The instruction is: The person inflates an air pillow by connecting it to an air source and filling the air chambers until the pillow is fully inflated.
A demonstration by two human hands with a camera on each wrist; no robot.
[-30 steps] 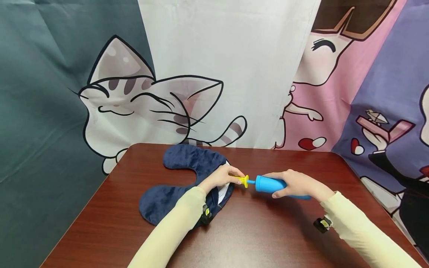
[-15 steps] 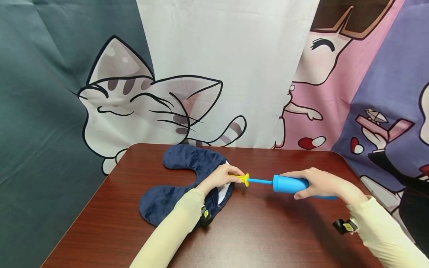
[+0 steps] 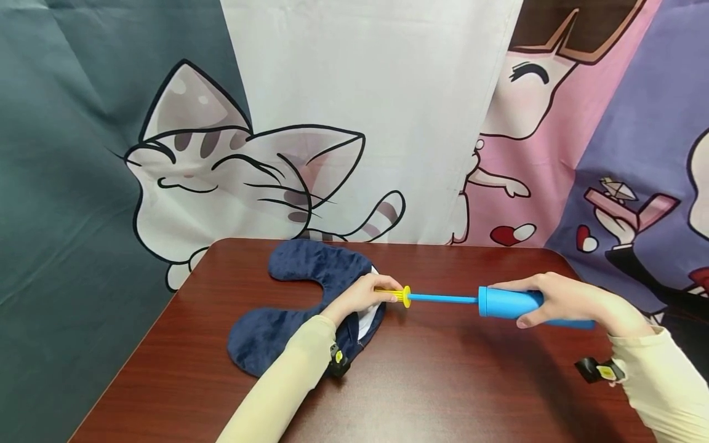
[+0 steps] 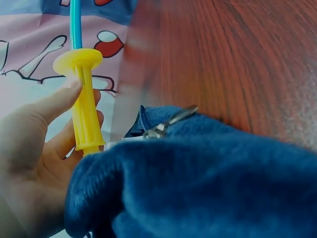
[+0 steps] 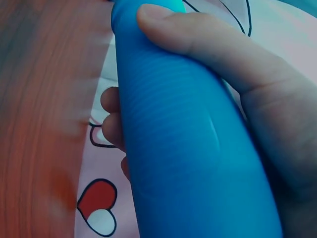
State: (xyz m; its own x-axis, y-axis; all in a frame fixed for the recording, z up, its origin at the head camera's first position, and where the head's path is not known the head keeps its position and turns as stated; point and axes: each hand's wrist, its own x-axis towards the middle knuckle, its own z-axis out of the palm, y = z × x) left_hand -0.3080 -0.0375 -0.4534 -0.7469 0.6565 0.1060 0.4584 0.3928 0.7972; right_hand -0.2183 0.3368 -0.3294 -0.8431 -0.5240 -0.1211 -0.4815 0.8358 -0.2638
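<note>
A hand pump lies level across both hands, with a blue barrel (image 3: 506, 303), a thin blue rod (image 3: 443, 298) and a yellow nozzle piece (image 4: 85, 104). My left hand (image 3: 362, 294) pinches the ribbed yellow part between thumb and fingers, at the opening of a navy U-shaped neck pillow (image 3: 301, 261). The right hand (image 3: 576, 301) grips the barrel, fingers wrapped round it in the right wrist view. White lining (image 3: 367, 320) shows in the pillow's open seam, and a metal zipper pull (image 4: 171, 121) hangs at its edge. The end of the yellow part is hidden at the pillow.
Everything stands on a reddish-brown wooden table (image 3: 421, 381). Behind it hangs a printed cloth backdrop (image 3: 376, 74) with cartoon figures, touching the far edge. A small black camera (image 3: 598, 370) is strapped to the right wrist.
My right hand has moved steadily to the right with the blue barrel, so more of the thin rod shows. The left hand and the neck pillow have stayed in place.
</note>
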